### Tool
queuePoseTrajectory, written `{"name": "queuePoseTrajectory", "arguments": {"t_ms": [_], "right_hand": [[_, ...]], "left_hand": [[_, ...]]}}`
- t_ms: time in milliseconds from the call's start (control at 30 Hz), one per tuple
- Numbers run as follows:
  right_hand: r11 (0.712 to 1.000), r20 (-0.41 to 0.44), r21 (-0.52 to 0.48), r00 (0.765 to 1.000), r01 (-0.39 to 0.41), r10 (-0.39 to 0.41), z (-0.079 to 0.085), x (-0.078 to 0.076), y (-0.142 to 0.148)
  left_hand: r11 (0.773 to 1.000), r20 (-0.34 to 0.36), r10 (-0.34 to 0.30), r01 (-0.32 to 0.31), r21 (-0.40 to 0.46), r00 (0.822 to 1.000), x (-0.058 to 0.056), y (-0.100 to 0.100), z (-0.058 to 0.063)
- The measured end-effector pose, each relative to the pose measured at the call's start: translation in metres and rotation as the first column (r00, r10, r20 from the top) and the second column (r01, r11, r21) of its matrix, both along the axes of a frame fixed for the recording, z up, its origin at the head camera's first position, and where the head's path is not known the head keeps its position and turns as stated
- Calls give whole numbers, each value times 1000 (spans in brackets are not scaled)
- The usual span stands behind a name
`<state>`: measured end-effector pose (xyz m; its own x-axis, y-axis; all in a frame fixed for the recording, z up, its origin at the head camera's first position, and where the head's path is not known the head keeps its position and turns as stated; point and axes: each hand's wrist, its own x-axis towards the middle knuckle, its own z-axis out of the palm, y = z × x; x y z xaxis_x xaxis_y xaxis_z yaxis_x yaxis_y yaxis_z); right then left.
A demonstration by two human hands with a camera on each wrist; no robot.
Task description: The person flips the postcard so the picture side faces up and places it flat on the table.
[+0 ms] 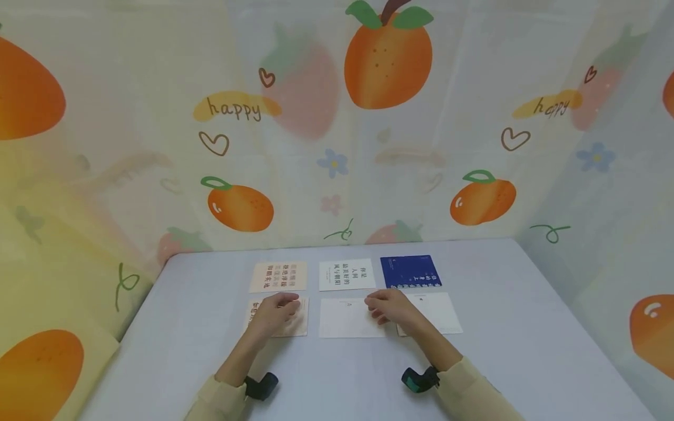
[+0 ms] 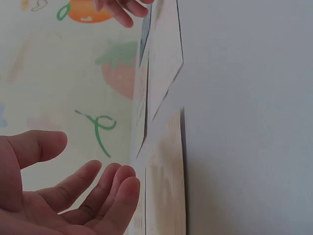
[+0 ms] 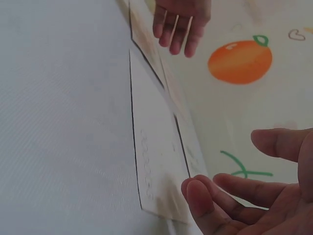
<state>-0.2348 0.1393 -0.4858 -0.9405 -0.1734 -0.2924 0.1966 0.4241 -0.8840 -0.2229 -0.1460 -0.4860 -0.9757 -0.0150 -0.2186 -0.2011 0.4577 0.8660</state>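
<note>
Several cards lie flat in two rows on a white table. My left hand [image 1: 275, 316] is over the front left beige card [image 1: 300, 321], its fingers loosely bent with nothing between them. Over the gap between the front middle white card [image 1: 342, 320] and the front right white card [image 1: 439, 313] is my right hand [image 1: 392, 306], also holding nothing. Behind these lie a beige card with brown writing [image 1: 279, 276], a white card with dark writing [image 1: 346, 275] and a dark blue card [image 1: 411, 272]. In the left wrist view, thumb and fingers stand apart above the beige card [image 2: 166, 181].
The white tabletop [image 1: 337, 380] stretches in front of the cards and to both sides. A hanging cloth [image 1: 305, 175] printed with oranges and strawberries encloses the back and sides. Each wrist wears a dark camera mount, such as the left mount [image 1: 261, 386].
</note>
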Motion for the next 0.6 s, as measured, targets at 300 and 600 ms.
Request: {"name": "queuePoseTrajectory", "arguments": {"t_ms": [300, 600], "right_hand": [[995, -1, 33, 996, 92, -92, -1, 8, 16], [992, 23, 48, 992, 119, -121, 0, 15, 18]], "left_hand": [[994, 100, -67, 58, 92, 993, 2, 20, 0], [989, 141, -125, 112, 102, 982, 4, 33, 0]]}}
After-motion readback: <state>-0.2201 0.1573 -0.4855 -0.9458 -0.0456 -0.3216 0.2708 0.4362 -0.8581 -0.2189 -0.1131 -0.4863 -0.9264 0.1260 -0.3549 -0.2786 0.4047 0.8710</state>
